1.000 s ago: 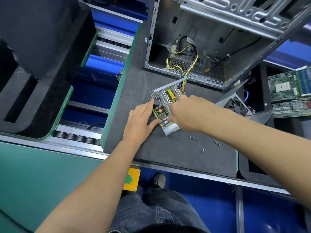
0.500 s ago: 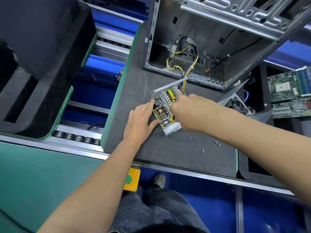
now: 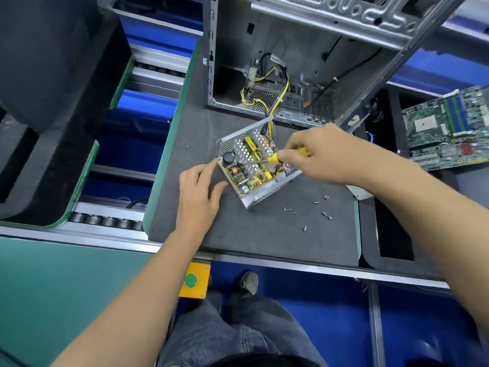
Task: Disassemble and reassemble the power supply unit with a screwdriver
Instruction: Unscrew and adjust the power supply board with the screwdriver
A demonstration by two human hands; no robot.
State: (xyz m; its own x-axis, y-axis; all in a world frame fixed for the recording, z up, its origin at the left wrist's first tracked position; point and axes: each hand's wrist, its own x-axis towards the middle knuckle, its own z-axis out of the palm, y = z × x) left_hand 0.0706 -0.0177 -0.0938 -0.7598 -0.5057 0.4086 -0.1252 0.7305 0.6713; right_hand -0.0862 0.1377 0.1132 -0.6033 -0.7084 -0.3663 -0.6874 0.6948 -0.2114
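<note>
The opened power supply unit (image 3: 251,168) lies on the dark foam mat (image 3: 264,234), its circuit board, heat sinks and coils exposed. My right hand (image 3: 325,152) grips a yellow-handled screwdriver (image 3: 275,157), whose shaft points left across the board. My left hand (image 3: 198,189) rests on the mat at the unit's left corner, fingers straight, a fingertip and the thumb touching the casing. Several loose screws (image 3: 315,207) lie on the mat to the right of the unit. Yellow and purple wires (image 3: 272,120) run from the unit into the computer case.
An open metal computer case (image 3: 304,62) stands behind the unit. A motherboard (image 3: 449,128) lies at the far right. Black foam trays (image 3: 53,102) sit at the left over a roller conveyor. A yellow box with a green button (image 3: 191,280) hangs below the bench edge.
My right hand has drawn back to the right off the unit, uncovering the board and the screwdriver. My left hand has stayed at the unit's left corner.
</note>
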